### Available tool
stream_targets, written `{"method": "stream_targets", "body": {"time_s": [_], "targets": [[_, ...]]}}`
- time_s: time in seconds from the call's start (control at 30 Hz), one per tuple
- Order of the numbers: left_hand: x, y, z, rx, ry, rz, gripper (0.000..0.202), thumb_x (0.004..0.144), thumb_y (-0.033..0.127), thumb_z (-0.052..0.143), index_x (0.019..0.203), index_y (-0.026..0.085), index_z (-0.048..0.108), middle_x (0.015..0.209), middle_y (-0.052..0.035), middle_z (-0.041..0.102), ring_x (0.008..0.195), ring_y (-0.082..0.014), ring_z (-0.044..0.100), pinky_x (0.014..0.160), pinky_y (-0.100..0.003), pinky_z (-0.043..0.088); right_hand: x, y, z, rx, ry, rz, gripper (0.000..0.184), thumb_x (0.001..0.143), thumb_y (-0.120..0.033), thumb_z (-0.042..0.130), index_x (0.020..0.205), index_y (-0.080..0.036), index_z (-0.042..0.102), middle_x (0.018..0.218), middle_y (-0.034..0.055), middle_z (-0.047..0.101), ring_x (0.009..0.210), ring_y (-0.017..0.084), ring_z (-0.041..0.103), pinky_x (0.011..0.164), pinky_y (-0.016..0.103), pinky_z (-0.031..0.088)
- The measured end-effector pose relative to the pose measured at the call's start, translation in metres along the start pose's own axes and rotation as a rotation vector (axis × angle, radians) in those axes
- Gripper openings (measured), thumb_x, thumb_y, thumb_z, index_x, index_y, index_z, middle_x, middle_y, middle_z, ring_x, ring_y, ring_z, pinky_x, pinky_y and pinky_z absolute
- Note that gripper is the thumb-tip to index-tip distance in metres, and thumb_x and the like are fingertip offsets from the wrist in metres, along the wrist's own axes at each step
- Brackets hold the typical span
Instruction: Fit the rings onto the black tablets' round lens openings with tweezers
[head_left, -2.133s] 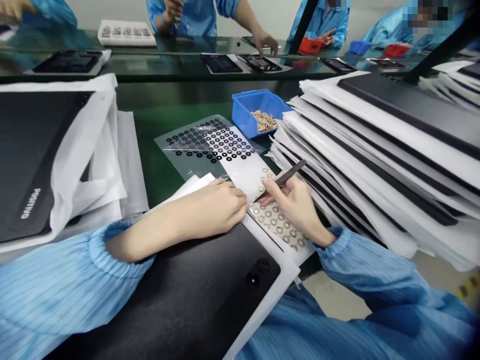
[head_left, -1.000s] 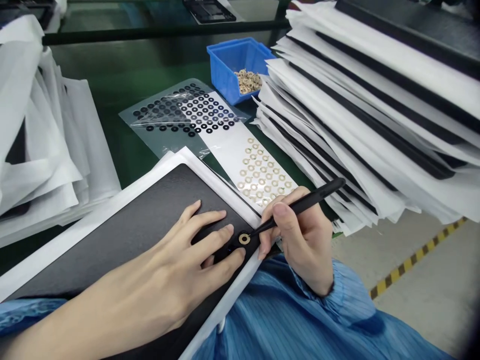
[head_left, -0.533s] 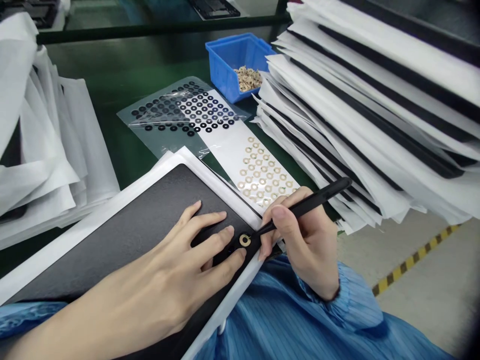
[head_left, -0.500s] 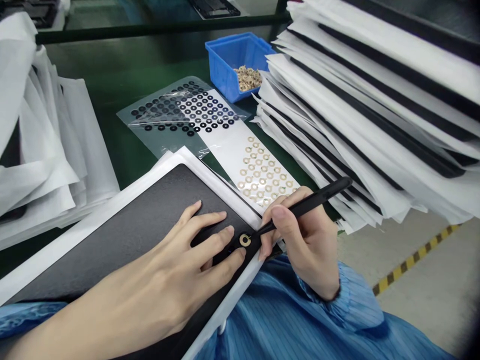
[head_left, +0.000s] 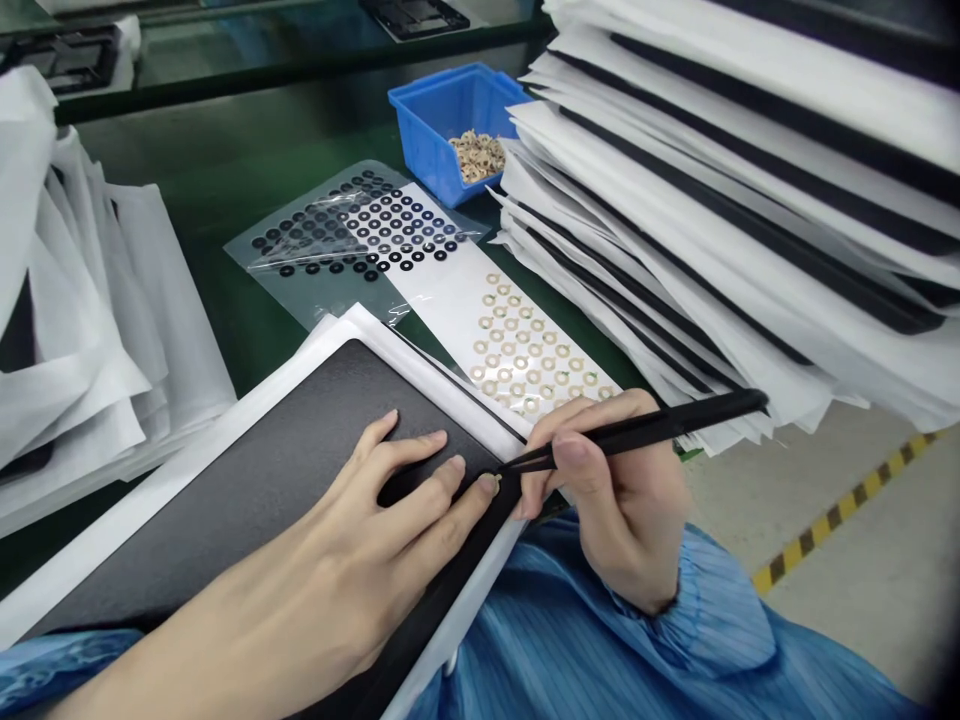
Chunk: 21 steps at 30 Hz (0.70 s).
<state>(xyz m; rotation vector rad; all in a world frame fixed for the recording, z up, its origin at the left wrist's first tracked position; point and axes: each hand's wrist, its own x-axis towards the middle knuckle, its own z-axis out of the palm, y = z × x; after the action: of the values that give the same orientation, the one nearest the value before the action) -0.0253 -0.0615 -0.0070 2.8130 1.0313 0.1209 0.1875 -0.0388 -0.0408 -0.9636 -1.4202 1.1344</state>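
Observation:
My left hand (head_left: 360, 550) lies spread over a flat black panel (head_left: 247, 480), which rests on white sheets. One of its fingertips presses on a small tan ring sticker (head_left: 496, 479) near the panel's right corner, covering most of it. Black tweezers (head_left: 667, 420) are gripped in my right hand (head_left: 622, 490), their tips touching or just beside the sticker's edge. Beyond the panel lies a white sheet (head_left: 442, 290) with rows of tan rings. A clear film (head_left: 300, 285) carrying black rings partly overlaps it.
A blue bin (head_left: 424, 130) holding many small tan pieces stands at the back. To the right rises a tall stack of black panels layered with white sheets (head_left: 675, 210). More white-wrapped panels (head_left: 165, 300) are piled at left. Yellow-black tape (head_left: 847, 510) marks the floor.
A left fingertip has moved onto the ring sticker, which showed fully before. The tweezers have turned to a flatter angle, their two arms now visible. The whole view has shifted slightly.

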Motion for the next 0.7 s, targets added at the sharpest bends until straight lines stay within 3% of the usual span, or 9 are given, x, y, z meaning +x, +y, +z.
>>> {"method": "stream_targets", "body": {"time_s": [0.23, 0.43, 0.57, 0.7], "targets": [[0.0042, 0.0031, -0.0009, 0.034, -0.028, 0.008, 0.057, 0.094, 0.022, 0.048, 0.147, 0.017, 0.028, 0.129, -0.0049, 0.055, 0.129, -0.0308, 0.035, 0.118, -0.052, 0.005, -0.0023, 0.0012, -0.0005, 0.070, -0.003, -0.003, 0.008, 0.095, -0.018, 0.047, 0.096, -0.026, 0.050, 0.089, -0.0005, 0.054, 0.052, 0.009, 0.060, 0.046, 0.027, 0.049], [0.0057, 0.0013, -0.0037, 0.029, -0.035, 0.037, 0.055, 0.095, 0.018, 0.043, 0.147, 0.018, 0.026, 0.127, -0.0034, 0.056, 0.129, -0.0305, 0.034, 0.117, -0.051, 0.001, -0.0021, 0.0059, -0.0028, 0.073, -0.016, -0.094, 0.010, 0.093, -0.015, 0.048, 0.098, -0.023, 0.051, 0.088, 0.0014, 0.055, 0.053, 0.009, 0.059, 0.048, 0.027, 0.049], [0.0068, 0.0003, -0.0010, 0.053, 0.002, 0.013, 0.052, 0.094, 0.020, 0.045, 0.144, 0.019, 0.031, 0.126, -0.0056, 0.055, 0.123, -0.0307, 0.038, 0.115, -0.055, 0.010, -0.0025, 0.0056, -0.0046, 0.021, -0.016, -0.127, 0.010, 0.093, -0.015, 0.050, 0.096, -0.024, 0.052, 0.074, 0.0005, 0.056, 0.060, 0.014, 0.062, 0.054, 0.030, 0.052], [0.0045, 0.0029, 0.0007, 0.085, 0.006, -0.055, 0.050, 0.092, 0.014, 0.043, 0.141, 0.021, 0.034, 0.127, -0.0087, 0.053, 0.123, -0.0336, 0.039, 0.109, -0.059, 0.022, -0.0032, 0.0040, -0.0033, -0.021, -0.001, -0.137, 0.010, 0.092, -0.016, 0.051, 0.098, -0.025, 0.050, 0.080, 0.0010, 0.058, 0.058, 0.013, 0.062, 0.050, 0.029, 0.052]]}}
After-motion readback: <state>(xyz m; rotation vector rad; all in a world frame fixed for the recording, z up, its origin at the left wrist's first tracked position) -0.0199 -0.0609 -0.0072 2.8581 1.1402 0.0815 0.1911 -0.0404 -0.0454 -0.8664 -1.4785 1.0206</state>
